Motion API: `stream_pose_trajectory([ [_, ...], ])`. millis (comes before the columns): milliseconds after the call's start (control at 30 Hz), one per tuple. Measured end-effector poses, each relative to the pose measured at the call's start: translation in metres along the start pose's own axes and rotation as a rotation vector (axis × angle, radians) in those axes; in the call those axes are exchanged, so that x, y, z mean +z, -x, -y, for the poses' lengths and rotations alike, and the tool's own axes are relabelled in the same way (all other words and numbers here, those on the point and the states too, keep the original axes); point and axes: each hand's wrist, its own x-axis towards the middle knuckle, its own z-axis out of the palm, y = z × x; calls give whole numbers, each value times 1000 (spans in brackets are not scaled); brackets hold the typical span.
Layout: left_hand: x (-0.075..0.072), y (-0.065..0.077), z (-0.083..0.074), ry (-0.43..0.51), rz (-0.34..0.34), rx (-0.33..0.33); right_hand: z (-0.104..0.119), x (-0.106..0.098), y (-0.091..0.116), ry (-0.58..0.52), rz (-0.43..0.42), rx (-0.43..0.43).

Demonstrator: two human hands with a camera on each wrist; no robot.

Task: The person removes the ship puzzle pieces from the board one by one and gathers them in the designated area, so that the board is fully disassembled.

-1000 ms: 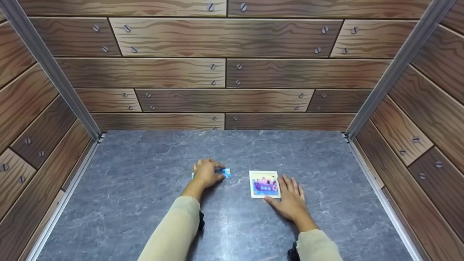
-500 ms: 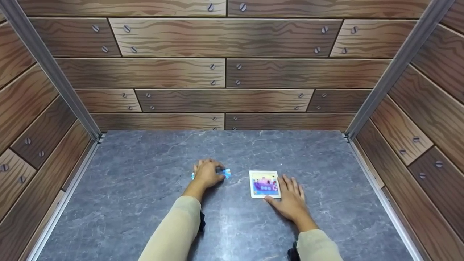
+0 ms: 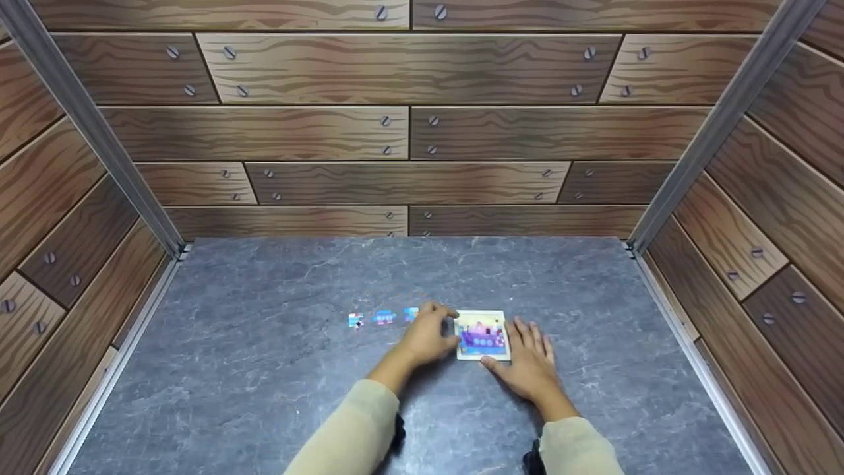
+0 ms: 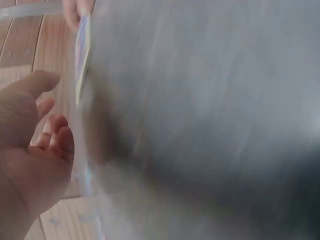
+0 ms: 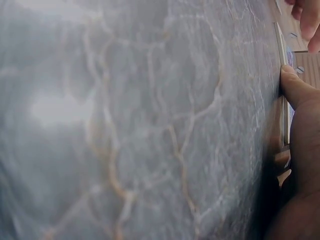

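Picture board [image 3: 483, 336] lies flat on the counter [image 3: 264, 349], between the two hands; right hand [image 3: 527, 371] lies along its right edge, fingers straight and thumb at the near corner, not gripping, and my guess is it's just there so the board doesn't skate around; left hand [image 3: 425, 335] is at the board's left edge, thumb and fingers bent but parted, nothing visible in the gap, so I'd call it empty, though the left wrist view is pretty smeary; off to the left, in a loose row, sit a left piece [image 3: 355, 320], a middle piece [image 3: 384, 317] and a right piece [image 3: 409, 313] partly tucked behind the left hand; they're spaced apart, probably so each one's easy to tell from the next.

Board's a squarish slab with a pale, smooth rim and a purple-pink boat picture, card or wood, can't tell; pieces are small, mostly bright blue, edges kinda notched; counter's grey, stone-look, glossy, with pale and rusty veins; walls [image 3: 316, 132] are wood-grain planks.
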Motion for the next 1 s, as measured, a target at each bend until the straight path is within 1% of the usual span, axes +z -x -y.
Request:
stream_pose_trajectory([
  [133,17,4,-3,6,11,-51,2,0,0,-1,-1,-5],
  [267,25,4,-4,3,8,-88,4,-3,0,22,37,20],
  [333,27,4,-4,6,6,-91,4,-4,0,24,50,28],
  [500,29,2,-4,33,-6,-92,1,-2,0,5,32,15],
  [633,31,2,-4,44,-12,-87,-2,-1,-2,3,39,21],
  [733,33,3,-4,38,-17,-83,-1,-1,-2,9,44,28],
  [867,33,4,-4,43,-25,-83,1,-1,-1,12,31,16],
  [900,32,3,-5,42,-24,-92,0,1,-1,7,18,4],
  [1000,32,3,-6,38,-33,-100,1,1,-1,7,19,4],
])
